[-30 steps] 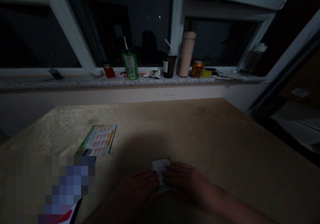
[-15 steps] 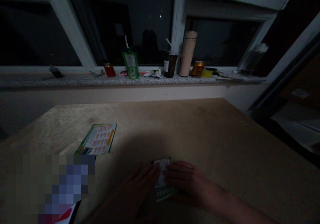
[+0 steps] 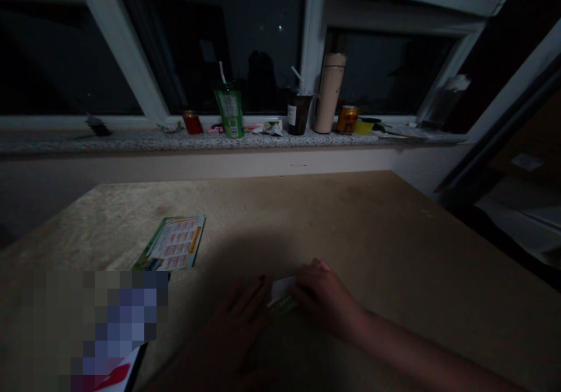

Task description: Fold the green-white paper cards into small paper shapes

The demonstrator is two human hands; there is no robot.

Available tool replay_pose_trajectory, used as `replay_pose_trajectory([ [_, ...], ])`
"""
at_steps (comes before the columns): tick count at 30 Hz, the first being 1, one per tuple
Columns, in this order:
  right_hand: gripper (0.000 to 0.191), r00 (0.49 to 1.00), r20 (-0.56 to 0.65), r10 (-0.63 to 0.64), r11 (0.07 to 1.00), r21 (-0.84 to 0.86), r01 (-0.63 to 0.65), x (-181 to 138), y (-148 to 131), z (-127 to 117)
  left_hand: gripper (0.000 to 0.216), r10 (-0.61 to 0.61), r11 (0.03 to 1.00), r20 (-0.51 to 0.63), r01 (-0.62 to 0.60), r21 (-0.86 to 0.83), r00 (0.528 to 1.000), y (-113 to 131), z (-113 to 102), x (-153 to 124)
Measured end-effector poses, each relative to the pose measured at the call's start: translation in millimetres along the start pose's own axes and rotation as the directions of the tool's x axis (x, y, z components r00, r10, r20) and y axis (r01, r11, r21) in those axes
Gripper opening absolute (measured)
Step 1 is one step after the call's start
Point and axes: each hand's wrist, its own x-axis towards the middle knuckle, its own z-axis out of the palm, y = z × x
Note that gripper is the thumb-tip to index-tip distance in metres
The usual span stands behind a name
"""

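A small printed sheet of paper (image 3: 283, 288) lies on the table between my two hands, white towards its far part and green towards the near part. My left hand (image 3: 239, 322) is laid flat at its left side, fingers stretched out, in deep shadow; whether the fingertips touch the paper I cannot tell. On the right side, my right hand (image 3: 326, 298) has its fingers curled and closed over the paper's edge, hiding that part. Farther left on the table rests a green and white printed card (image 3: 175, 243) with red rows of print.
The wooden table (image 3: 359, 222) reaches to the wall below a granite windowsill (image 3: 153, 142). On the sill stand a green cup (image 3: 230, 111), a dark cup (image 3: 298, 114), a tall flask (image 3: 329, 94), an orange can (image 3: 347, 121) and a red jar (image 3: 191, 122). A pixelated patch covers the lower left.
The paper between my hands shows shorter, its near part no longer visible. My right hand has gone from lying flat to curled fingers and moved slightly away; my left hand has shifted slightly left.
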Motion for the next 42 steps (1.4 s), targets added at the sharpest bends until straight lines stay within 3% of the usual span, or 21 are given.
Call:
replay_pose_trajectory([
  [6, 0.019, 0.99, -0.059, 0.13, 0.978, -0.158, -0.138, 9.1, 1.0, 10.1, 0.077, -0.033, 0.999, -0.036, 0.034, 0.014, 0.999, 4.1, -0.8, -1.8],
  [13, 0.009, 0.981, -0.011, 0.196, 0.925, -0.329, -0.188, 17.5, -3.8, 12.2, 0.078, -0.055, 0.998, -0.023, 0.055, 0.026, 0.998, 3.9, -3.4, 0.3],
  [19, 0.006, 0.98, -0.011, 0.2, 0.924, -0.33, -0.192, 18.1, -1.3, 17.9, 0.078, -0.023, 0.999, -0.049, 0.025, 0.026, 0.999, 2.4, 1.5, -0.2],
  [24, 0.007, 0.983, -0.004, 0.186, 0.927, -0.332, -0.177, 17.5, -1.0, 19.6, 0.052, -0.036, 0.99, -0.178, 0.059, 0.128, 0.983, 12.9, -1.8, 5.4],
  [27, 0.008, 0.984, 0.012, 0.177, 0.924, -0.347, -0.162, 18.3, -1.0, 19.4, 0.05, -0.028, 0.986, -0.218, 0.063, 0.152, 0.975, 22.0, -2.5, 7.7],
  [32, 0.01, 0.983, 0.014, 0.184, 0.923, -0.346, -0.168, 18.6, -1.0, 19.2, 0.067, -0.008, 0.994, -0.178, 0.027, 0.105, 0.984, 32.2, 0.5, 8.9],
  [42, 0.008, 0.989, 0.007, 0.15, 0.935, -0.327, -0.139, 16.2, 2.5, 21.6, 0.066, -0.029, 0.997, -0.114, 0.037, 0.07, 0.993, 33.6, 4.6, 8.8],
])
